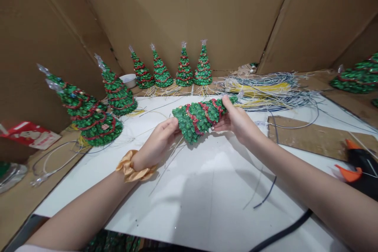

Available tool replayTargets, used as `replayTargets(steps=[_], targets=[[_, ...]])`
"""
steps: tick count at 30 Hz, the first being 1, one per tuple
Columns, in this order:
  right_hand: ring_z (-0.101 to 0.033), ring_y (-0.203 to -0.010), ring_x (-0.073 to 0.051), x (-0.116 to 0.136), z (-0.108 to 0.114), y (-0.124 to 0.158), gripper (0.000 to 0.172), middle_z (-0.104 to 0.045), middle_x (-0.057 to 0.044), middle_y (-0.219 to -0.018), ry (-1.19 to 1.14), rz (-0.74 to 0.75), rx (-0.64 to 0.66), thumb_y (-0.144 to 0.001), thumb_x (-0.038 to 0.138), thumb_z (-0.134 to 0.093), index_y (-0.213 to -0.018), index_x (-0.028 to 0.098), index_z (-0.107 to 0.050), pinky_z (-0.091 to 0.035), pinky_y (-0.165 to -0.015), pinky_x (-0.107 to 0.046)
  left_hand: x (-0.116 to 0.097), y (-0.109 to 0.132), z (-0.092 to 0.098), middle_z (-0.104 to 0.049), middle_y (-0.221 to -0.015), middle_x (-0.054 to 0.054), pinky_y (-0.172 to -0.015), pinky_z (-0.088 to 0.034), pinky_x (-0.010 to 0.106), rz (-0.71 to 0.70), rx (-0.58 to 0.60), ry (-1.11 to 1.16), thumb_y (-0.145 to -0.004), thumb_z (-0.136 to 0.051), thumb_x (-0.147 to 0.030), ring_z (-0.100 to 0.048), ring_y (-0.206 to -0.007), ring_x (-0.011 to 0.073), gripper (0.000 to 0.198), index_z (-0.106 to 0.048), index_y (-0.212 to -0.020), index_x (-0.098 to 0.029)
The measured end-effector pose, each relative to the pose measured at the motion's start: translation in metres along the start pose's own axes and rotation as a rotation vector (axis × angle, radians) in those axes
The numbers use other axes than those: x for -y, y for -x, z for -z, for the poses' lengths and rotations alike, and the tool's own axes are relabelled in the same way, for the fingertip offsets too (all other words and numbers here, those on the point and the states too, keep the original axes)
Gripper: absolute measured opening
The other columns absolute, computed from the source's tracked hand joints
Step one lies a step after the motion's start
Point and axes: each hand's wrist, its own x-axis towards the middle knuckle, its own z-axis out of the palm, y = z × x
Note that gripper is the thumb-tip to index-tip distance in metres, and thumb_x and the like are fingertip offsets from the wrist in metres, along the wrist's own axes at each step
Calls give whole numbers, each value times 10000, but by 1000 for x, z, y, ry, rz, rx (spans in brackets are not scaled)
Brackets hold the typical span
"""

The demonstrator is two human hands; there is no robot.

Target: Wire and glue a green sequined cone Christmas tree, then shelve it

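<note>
A small green Christmas tree ornament (pixel 196 120) with red garland lies on its side in the air above the white board (pixel 203 197). Its wide base is gripped by my left hand (pixel 165 136), which wears a gold scrunchie (pixel 134 167) at the wrist. Near the clear star-tipped top, my right hand (pixel 236 120) closes round the tree with the thumb on its upper side. Thin pale wires hang below the base by my left hand. The palm sides of both hands are partly hidden.
Several similar trees (pixel 184 67) stand along the back and left. A bundle of white, yellow and blue wires (pixel 262 88) lies at the back right. On the right are a cardboard piece (pixel 307 136) and a black and orange glue gun (pixel 360 161). A white bowl (pixel 128 80) sits behind.
</note>
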Motion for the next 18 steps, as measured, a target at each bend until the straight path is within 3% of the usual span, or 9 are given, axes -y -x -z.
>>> replayTargets(steps=[7, 18], targets=[[-545, -345, -162, 1, -1, -1, 459, -543, -33, -400, 30, 50, -10, -694, 604, -580, -594, 157, -544, -469, -345, -270, 4, -4, 3, -585, -1172, 65, -882, -436, 302, 42, -2, 147, -868, -477, -373, -547, -1052, 208, 321, -609, -1082, -173], [-546, -354, -162, -1, -1, 2, 473, -568, -34, -432, 106, 140, -27, -659, 637, -584, -579, 176, -512, -451, -343, -271, -2, -6, -2, -529, -1254, 59, -1052, -318, 374, 139, -18, 329, -887, -416, -407, -433, -1209, 217, 388, -555, -1163, -173]])
